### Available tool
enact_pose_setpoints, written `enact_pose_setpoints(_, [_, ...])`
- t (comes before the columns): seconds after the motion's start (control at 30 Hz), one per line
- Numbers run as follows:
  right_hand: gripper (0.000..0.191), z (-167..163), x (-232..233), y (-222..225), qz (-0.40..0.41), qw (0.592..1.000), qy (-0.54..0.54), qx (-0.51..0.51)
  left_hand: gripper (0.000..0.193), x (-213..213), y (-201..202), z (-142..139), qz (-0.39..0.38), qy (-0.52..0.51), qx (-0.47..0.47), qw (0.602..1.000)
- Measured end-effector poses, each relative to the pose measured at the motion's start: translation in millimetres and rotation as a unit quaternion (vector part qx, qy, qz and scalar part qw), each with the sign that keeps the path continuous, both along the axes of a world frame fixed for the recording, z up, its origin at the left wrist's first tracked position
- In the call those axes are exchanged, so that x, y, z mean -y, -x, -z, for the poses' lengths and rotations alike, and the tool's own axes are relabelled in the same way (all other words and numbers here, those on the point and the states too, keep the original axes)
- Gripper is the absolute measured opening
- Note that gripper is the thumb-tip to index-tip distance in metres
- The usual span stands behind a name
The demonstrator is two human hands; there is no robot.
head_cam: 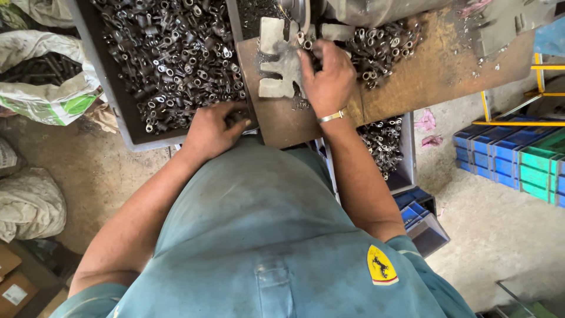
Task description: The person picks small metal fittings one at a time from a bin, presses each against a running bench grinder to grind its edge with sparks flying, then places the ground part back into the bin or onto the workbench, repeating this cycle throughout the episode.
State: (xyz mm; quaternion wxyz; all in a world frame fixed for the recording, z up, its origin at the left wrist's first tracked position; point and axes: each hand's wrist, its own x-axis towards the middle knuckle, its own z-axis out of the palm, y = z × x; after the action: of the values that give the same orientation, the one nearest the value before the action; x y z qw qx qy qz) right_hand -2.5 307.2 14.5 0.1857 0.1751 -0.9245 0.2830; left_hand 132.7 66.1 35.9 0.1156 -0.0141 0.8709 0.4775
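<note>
Head view. The left hand [212,131] curls closed over small metal ring-ended parts [176,59] at the near edge of the grey tray [109,88]. The right hand [329,79], fingers bent and spread, presses on the grey metal fixture plate [276,65] on the rusty workbench [424,76], just right of the tray. The plate's long axis runs away from the person. Loose parts [382,44] lie beyond the hand.

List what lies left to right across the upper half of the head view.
White sack → grey tray of small metal parts → left hand → right hand → blue and green crates.
</note>
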Motion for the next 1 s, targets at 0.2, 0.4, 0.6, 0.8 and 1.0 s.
enact_pose_setpoints(0.2, [0.034, -4, -9, 9, 0.004, 1.0, -0.024, -0.012, 0.035, 10, -3, -3, -0.017, 0.038, -0.035, 0.999])
enact_pose_setpoints(0.4, [0.037, -9, -17, 21, -0.057, 0.998, 0.0, -0.006, 0.035, 19, -2, 1, -0.004, 0.094, -0.066, 0.993])
enact_pose_setpoints(0.6, [0.031, -6, -4, 14, -0.082, 0.996, 0.025, 0.021, 0.026, 20, 42, 16, 0.003, 0.203, -0.098, 0.974])
enact_pose_setpoints(0.8, [0.033, -29, -28, -16, -0.19, 0.975, 0.049, -0.108, 0.029, 37, 107, 26, 0.011, 0.372, -0.23, 0.899])
enact_pose_setpoints(1.0, [0.035, -29, -47, -25, -0.08, 0.991, 0.058, -0.086, 0.032, 49, 102, 27, 0.105, 0.401, -0.22, 0.883])
